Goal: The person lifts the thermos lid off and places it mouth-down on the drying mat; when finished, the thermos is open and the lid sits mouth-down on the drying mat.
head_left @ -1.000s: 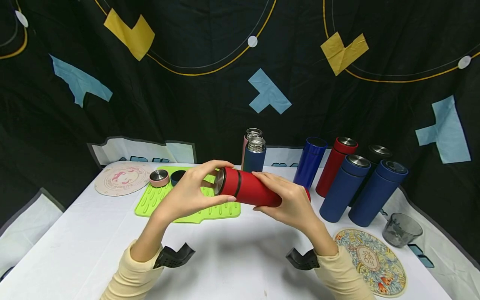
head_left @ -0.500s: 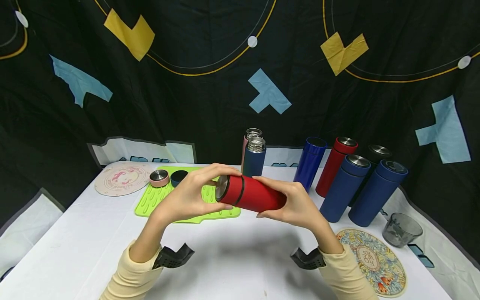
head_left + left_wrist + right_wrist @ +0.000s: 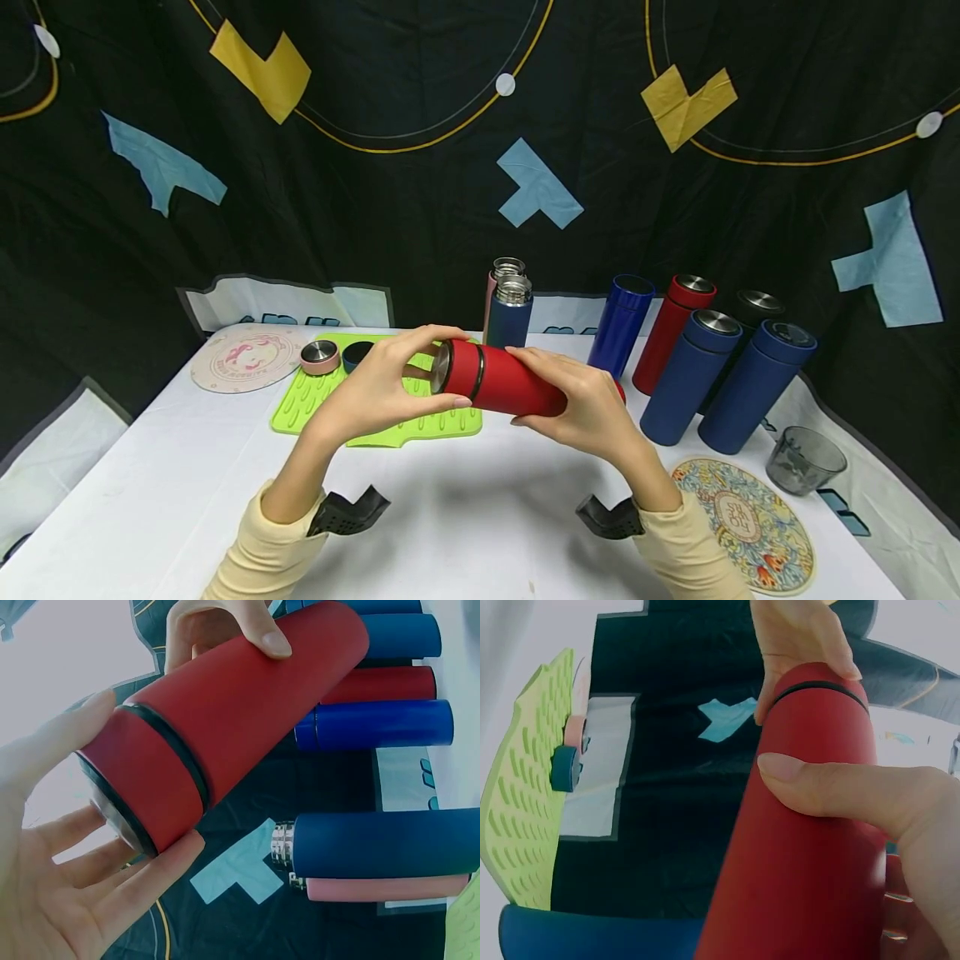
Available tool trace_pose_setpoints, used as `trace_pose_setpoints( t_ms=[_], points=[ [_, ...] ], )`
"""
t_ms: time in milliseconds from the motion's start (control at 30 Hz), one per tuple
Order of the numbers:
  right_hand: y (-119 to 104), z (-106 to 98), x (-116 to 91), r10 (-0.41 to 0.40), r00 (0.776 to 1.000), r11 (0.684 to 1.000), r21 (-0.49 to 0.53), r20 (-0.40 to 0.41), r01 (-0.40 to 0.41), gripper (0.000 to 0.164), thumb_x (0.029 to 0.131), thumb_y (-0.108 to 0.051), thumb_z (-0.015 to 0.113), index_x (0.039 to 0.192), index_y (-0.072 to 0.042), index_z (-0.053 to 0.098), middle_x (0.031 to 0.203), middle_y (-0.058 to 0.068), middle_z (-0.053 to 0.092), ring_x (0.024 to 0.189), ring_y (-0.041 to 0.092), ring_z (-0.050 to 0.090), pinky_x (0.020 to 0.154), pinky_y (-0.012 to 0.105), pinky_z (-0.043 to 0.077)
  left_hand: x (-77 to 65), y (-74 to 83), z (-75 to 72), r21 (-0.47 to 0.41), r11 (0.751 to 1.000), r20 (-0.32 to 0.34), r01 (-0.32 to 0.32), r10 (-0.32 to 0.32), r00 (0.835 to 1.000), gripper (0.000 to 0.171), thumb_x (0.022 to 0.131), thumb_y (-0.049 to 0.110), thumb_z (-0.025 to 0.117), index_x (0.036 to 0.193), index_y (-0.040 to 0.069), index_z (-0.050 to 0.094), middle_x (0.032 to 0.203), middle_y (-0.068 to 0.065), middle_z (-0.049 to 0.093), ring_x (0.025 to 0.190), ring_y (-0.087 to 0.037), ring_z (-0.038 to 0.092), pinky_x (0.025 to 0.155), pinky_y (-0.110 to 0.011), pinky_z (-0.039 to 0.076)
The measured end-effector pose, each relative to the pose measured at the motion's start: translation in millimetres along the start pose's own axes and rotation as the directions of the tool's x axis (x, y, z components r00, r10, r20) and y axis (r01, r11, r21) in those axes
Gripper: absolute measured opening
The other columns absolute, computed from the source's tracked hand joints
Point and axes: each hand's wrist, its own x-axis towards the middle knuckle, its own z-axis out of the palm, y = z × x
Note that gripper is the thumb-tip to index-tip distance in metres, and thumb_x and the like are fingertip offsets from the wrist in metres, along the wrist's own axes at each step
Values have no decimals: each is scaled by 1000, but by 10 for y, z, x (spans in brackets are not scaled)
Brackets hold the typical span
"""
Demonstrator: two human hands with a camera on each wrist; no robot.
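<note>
A red thermos bottle [image 3: 517, 382] is held sideways above the white table, its steel-topped lid pointing left. My left hand [image 3: 382, 383] grips the red lid [image 3: 146, 784] between thumb and fingers. Around the body curls my right hand [image 3: 581, 400], its thumb [image 3: 817, 787] pressed along the near side in the right wrist view. A dark ring marks the seam between lid and body, and no gap shows there. The bottle's base is partly hidden behind the right hand in the head view.
Behind the hands stand a lidless blue bottle [image 3: 510, 317] and a lidless pink one. A pink lid [image 3: 319, 357] and a blue lid [image 3: 356, 354] lie on a green mat [image 3: 442, 425]. Several capped bottles, a glass cup [image 3: 804, 460] and a patterned round mat [image 3: 738, 521] are at right.
The thermos dipped and tilted a little half a second ago and is raised again now. My right hand shifted slightly right, then partly back; the left keeps its grip on the lid.
</note>
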Motion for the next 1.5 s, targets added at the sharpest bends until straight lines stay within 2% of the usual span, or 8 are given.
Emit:
trace_pose_setpoints(
  t_ms=[300, 500, 633, 800, 967, 1067, 1233, 1500],
  points=[
    [59, -56, -23, 98, 984, 961, 242, 146, -132, 77, 65, -21, 91, 134, -13, 58, 119, 5, 66, 99, 22, 64, 78, 35, 57, -5, 5, -13, -8, 994, 78, -107, 107, 991, 67, 73, 21, 86, 133, 19, 55, 127, 5, 57, 111, -12, 55, 82, -32, 55],
    [60, -79, -29, 130, 973, 941, 285, 191, -182, 77, 67, -25, 91, 135, -14, 57, 117, 5, 67, 97, 21, 63, 77, 34, 57, -9, 3, -19, -15, 989, 91, -150, 151, 984, 66, 73, 18, 86, 132, 20, 56, 130, 4, 56, 113, -13, 54, 83, -31, 55],
    [33, -65, -22, 103, 985, 962, 240, 140, -134, 78, 65, -21, 91, 135, -14, 57, 121, 4, 65, 100, 21, 64, 79, 35, 56, -11, 3, -22, -4, 992, 55, -130, 130, 990, 66, 73, 19, 86, 132, 20, 56, 127, 5, 58, 109, -13, 56, 80, -30, 55],
    [-19, -36, -6, 33, 998, 997, 66, 44, -36, 80, 64, -21, 92, 135, -15, 56, 124, 6, 64, 106, 25, 64, 81, 41, 56, -5, 1, -14, 12, 999, 3, -34, 34, 999, 62, 74, 24, 86, 129, 19, 57, 117, 6, 62, 98, -13, 60, 74, -27, 57],
    [-32, -14, 8, -15, 1000, 999, -41, 8, 15, 81, 63, -23, 92, 135, -14, 56, 125, 7, 63, 108, 26, 63, 83, 44, 55, -2, 0, -8, 20, 999, -15, 39, -39, 999, 59, 75, 32, 84, 127, 19, 57, 109, 5, 64, 91, -14, 63, 72, -27, 57],
    [-24, -15, 6, -17, 1000, 999, -39, 13, 18, 80, 63, -23, 92, 135, -13, 56, 124, 8, 64, 107, 27, 64, 82, 44, 56, -6, -7, -9, 16, 999, 5, 30, -30, 1000, 61, 75, 30, 84, 128, 18, 57, 113, 5, 63, 95, -14, 61, 74, -27, 57],
    [7, -43, -4, 13, 998, 997, 74, 56, -17, 80, 62, -20, 93, 133, -13, 58, 122, 6, 65, 105, 25, 64, 81, 41, 56, -9, -10, -16, 1, 999, 49, -51, 50, 998, 65, 74, 26, 86, 131, 19, 56, 122, 5, 60, 106, -14, 57, 79, -29, 56],
    [53, -101, -28, 71, 986, 961, 256, 148, -108, 78, 65, -24, 91, 135, -14, 57, 118, 2, 66, 99, 18, 63, 78, 33, 56, -6, 19, -16, -28, 991, 80, -130, 132, 988, 67, 71, 18, 87, 131, 18, 57, 130, 4, 57, 115, -14, 54, 83, -30, 55]
  ],
)
